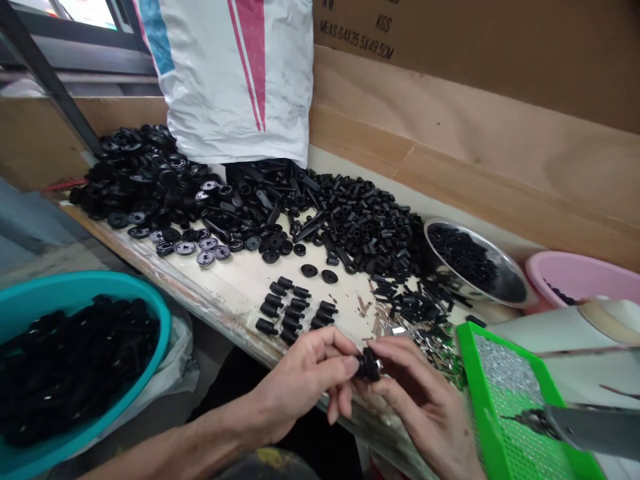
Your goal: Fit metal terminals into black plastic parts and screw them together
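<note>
A small black plastic part [371, 365] with a bit of shiny metal at its right end is held between both hands at the table's front edge. My left hand [313, 370] pinches its left end between thumb and fingers. On the other side, the fingers of my right hand [425, 400] close round its right end; their tips partly cover it. Just beyond my left hand, several black cylindrical pieces [270, 309] with thin stems lie in short rows. Small metal strips and clips [435, 347] are scattered past my right hand.
Heaps of black discs [150, 173] and short tubes [370, 220] cover the table's back. A steel bowl [517, 287], a pink basin [575, 267] and a green tray [467, 347] with small silvery pieces stand right. An electric screwdriver [590, 427] juts over the tray. A teal tub [163, 320] is left.
</note>
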`<state>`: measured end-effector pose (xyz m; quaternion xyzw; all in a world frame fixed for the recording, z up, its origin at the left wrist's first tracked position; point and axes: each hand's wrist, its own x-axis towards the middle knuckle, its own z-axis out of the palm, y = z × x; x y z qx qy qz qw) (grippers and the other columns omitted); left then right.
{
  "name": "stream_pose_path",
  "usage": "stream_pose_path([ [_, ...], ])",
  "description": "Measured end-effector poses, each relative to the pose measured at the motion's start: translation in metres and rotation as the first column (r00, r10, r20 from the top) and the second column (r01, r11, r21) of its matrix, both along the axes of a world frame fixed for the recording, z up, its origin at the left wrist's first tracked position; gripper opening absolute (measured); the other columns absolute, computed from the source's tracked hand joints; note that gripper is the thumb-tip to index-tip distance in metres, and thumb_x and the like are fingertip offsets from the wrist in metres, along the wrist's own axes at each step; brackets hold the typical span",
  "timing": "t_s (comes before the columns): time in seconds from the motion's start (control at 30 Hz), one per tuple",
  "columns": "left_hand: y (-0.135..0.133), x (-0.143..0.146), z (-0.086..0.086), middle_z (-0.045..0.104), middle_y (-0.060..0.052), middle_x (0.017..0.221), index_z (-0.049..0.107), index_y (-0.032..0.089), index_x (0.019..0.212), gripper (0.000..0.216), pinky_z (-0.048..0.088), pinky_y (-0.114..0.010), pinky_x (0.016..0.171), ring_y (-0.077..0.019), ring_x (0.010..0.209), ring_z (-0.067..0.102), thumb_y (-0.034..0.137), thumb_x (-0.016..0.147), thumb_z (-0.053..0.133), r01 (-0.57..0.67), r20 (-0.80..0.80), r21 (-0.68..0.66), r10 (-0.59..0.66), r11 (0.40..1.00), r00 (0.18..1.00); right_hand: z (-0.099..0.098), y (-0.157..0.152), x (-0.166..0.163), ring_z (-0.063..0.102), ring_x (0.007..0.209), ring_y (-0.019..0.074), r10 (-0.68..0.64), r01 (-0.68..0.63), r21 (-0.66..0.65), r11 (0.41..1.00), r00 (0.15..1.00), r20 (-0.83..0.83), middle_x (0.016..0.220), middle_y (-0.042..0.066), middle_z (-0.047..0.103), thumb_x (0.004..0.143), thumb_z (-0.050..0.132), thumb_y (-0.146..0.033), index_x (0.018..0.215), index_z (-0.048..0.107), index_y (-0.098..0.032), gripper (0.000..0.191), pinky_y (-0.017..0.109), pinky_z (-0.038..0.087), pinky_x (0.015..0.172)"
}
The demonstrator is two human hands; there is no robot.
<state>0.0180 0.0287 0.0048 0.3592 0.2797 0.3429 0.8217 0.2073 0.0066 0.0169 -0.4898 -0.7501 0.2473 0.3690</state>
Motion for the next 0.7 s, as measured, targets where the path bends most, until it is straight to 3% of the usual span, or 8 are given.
stream_pose_path([
  [0.1,-0.0020,0.0020,-0.0014,0.057,0.003,0.059,0.050,0.015,0.098,0.017,0.044,-0.019,0.048,-0.0076,0.047,0.050,0.024,0.084,0.057,-0.038,-0.100,0.107,0.049,0.994,0.994,-0.0028,0.0012,-0.0014,0.059,0.098,0.0140,-0.008,0.009,-0.029,1.000,1.000,0.013,0.110,0.001,0.059,0.087,0.060,-0.024,0.122,0.057,-0.034,0.037,0.017,0.051,0.072],
  [0.2,0.0001,0.0003,-0.0034,0.054,0.004,0.055,0.050,0.016,0.098,0.015,0.041,-0.017,0.043,-0.0071,0.042,0.048,0.028,0.088,0.050,-0.037,-0.176,0.189,0.071,0.981,0.982,-0.0049,0.0031,-0.0012,0.059,0.098,0.0137,0.015,-0.014,-0.035,0.999,1.000,0.010,0.107,0.000,0.060,0.087,0.059,-0.024,0.122,0.058,-0.035,0.037,0.017,0.050,0.076],
  [0.37,0.0068,-0.0037,-0.0006,0.056,0.002,0.057,0.051,0.015,0.085,0.020,0.030,-0.013,0.032,-0.0052,0.035,0.044,0.035,0.088,0.049,0.120,-0.050,0.026,-0.119,0.992,0.992,-0.0067,0.0024,0.0002,0.060,0.095,0.0129,0.046,-0.046,0.019,0.999,0.999,0.007,0.103,0.001,0.060,0.087,0.058,-0.022,0.123,0.059,-0.032,0.037,0.018,0.049,0.080],
  [0.53,0.0065,-0.0010,-0.0011,0.056,0.001,0.058,0.051,0.014,0.085,0.023,0.027,-0.013,0.033,-0.0035,0.035,0.040,0.036,0.089,0.049,0.023,0.035,-0.035,-0.022,0.999,0.999,-0.0051,0.0016,-0.0037,0.062,0.092,0.0137,-0.018,0.018,0.070,0.997,1.000,0.005,0.102,0.001,0.063,0.083,0.063,-0.021,0.117,0.064,-0.032,0.036,0.019,0.052,0.077],
  [0.63,0.0053,0.0002,-0.0021,0.056,0.000,0.062,0.052,0.014,0.088,0.024,0.024,-0.013,0.033,-0.0026,0.035,0.037,0.037,0.089,0.049,0.041,0.080,-0.076,-0.035,0.996,0.996,-0.0029,0.0015,-0.0067,0.064,0.091,0.0158,-0.042,0.041,0.106,0.994,0.999,0.015,0.102,0.002,0.064,0.082,0.063,-0.018,0.116,0.065,-0.033,0.037,0.022,0.053,0.077],
  [0.7,0.0040,0.0014,-0.0036,0.057,0.000,0.063,0.051,0.015,0.088,0.024,0.025,-0.014,0.034,-0.0026,0.035,0.037,0.038,0.090,0.048,0.008,0.037,-0.022,-0.007,1.000,0.999,-0.0033,0.0000,-0.0085,0.064,0.090,0.0163,-0.057,0.055,0.115,0.992,0.998,0.019,0.103,0.002,0.064,0.081,0.064,-0.018,0.117,0.064,-0.033,0.039,0.023,0.054,0.076],
])
